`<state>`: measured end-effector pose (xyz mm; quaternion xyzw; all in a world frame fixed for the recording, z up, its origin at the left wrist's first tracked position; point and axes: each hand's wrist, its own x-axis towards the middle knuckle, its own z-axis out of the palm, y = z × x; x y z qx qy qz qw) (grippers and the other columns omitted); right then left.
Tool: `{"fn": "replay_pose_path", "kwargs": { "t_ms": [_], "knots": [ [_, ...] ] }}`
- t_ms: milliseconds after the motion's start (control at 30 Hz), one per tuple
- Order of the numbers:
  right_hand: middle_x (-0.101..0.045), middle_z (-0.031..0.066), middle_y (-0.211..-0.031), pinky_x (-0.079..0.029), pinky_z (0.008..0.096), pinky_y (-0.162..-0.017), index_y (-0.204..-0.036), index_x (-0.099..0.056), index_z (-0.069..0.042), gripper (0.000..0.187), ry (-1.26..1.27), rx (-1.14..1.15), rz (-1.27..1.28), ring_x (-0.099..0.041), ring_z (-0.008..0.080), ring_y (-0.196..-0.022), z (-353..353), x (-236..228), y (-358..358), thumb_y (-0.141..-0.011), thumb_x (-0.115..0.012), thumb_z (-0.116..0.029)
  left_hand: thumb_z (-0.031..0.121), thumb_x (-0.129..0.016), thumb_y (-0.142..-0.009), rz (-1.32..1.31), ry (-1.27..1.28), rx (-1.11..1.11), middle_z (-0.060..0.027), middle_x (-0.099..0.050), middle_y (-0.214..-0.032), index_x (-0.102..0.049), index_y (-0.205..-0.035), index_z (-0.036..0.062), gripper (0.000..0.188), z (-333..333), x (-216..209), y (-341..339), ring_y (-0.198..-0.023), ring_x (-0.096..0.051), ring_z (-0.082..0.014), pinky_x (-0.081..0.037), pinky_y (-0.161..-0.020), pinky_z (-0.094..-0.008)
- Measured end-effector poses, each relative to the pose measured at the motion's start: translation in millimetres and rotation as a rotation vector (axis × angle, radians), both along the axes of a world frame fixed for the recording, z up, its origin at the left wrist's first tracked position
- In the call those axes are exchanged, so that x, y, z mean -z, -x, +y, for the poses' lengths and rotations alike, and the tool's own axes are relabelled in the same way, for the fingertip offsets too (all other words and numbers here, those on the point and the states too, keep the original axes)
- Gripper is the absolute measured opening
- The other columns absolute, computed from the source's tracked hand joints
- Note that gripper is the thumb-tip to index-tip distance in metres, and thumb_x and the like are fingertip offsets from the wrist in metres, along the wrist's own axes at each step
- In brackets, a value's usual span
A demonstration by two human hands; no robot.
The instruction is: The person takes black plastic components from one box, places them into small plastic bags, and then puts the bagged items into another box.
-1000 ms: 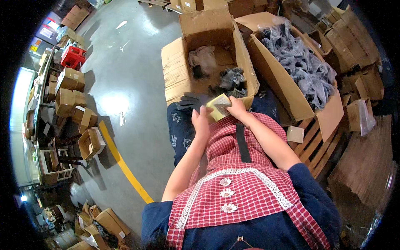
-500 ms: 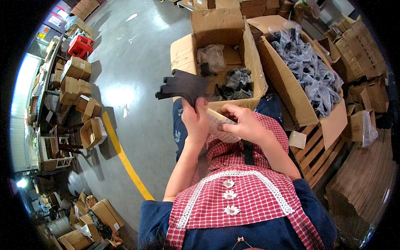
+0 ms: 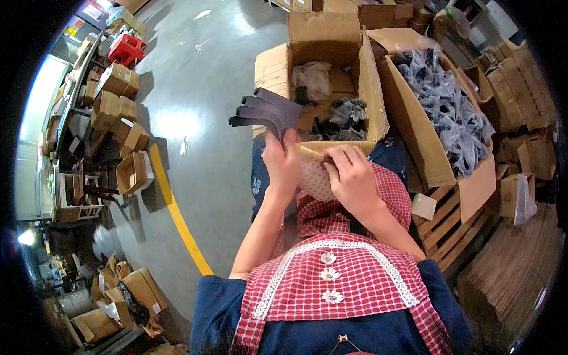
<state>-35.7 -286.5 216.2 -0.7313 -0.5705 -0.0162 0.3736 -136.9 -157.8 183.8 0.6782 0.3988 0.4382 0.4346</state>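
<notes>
now the right hand (image 3: pixel 354 177) has moved up the dotted pad (image 3: pixel 313 174); middle of the frame, left to right: black strips (image 3: pixel 269 109) fanned out, left hand (image 3: pixel 281 163) pinching them, then the pad, right hand pinching its top edge

Head-worn fisheye looks down

The left of two side-by-side cameras on the person's head faces down past the apron (image 3: pixel 334 251), near the left hand (image 3: pixel 281 164) and right hand (image 3: pixel 354 180) (straight edges bend toward its rim), the floor (image 3: pixel 204 112) farther off.
</notes>
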Motion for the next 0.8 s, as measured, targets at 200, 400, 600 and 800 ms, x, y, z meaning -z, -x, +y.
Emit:
{"fn": "replay_pose_path", "kwargs": {
  "t_ms": [200, 400, 600, 800],
  "knots": [
    [-0.062, 0.0133, -0.097, -0.052, 0.0411, -0.084, -0.100, -0.060, -0.004, 0.023, -0.044, 0.009, -0.089, -0.061, 0.0331, -0.094, -1.5, 0.5, -0.1, -0.080, -0.070, -0.004, 0.017, -0.057, -0.101, 0.010, 0.073, 0.022, -0.0076, -0.066, -0.083, -0.056, -0.106, -0.0020, 0.019, 0.7, 0.0, 0.0, -0.073, -0.059, -0.0160, -0.049, -0.068, -0.0325],
    [-0.062, 0.0090, -0.092, -0.053, 0.0383, -0.077, -0.095, -0.065, -0.005, 0.014, -0.114, -0.052, -0.189, -0.062, 0.0306, -0.088, -8.3, -0.5, -0.7, -0.081, -0.068, -0.003, 0.016, -0.058, -0.100, -0.012, 0.110, 0.050, -0.0067, -0.067, -0.082, -0.057, -0.107, -0.0010, 0.019, 3.3, -1.4, 1.5, -0.073, -0.061, -0.0147, -0.050, -0.068, -0.0315],
    [-0.066, 0.0122, -0.087, -0.053, 0.0352, -0.071, -0.095, -0.066, 0.001, 0.016, -0.124, -0.260, 0.158, -0.065, 0.0282, -0.077, -17.2, -24.0, -20.5, -0.080, -0.071, 0.003, 0.014, -0.060, -0.099, -0.016, 0.179, 0.152, -0.0065, -0.069, -0.087, -0.059, -0.109, -0.0018, 0.019, 10.0, -2.5, 4.3, -0.077, -0.065, -0.0141, -0.052, -0.071, -0.0296],
    [-0.065, 0.0117, -0.084, -0.051, 0.0322, -0.068, -0.093, -0.064, 0.002, 0.011, 0.041, -0.249, 0.249, -0.064, 0.0201, -0.076, 15.6, -56.3, -65.1, -0.087, -0.068, -0.006, 0.010, -0.063, -0.096, -0.151, 0.413, 0.400, -0.0068, -0.071, -0.094, -0.061, -0.114, -0.0018, 0.021, 0.1, -12.9, 10.6, -0.085, -0.066, -0.0135, -0.052, -0.079, -0.0290]
  ]
}}
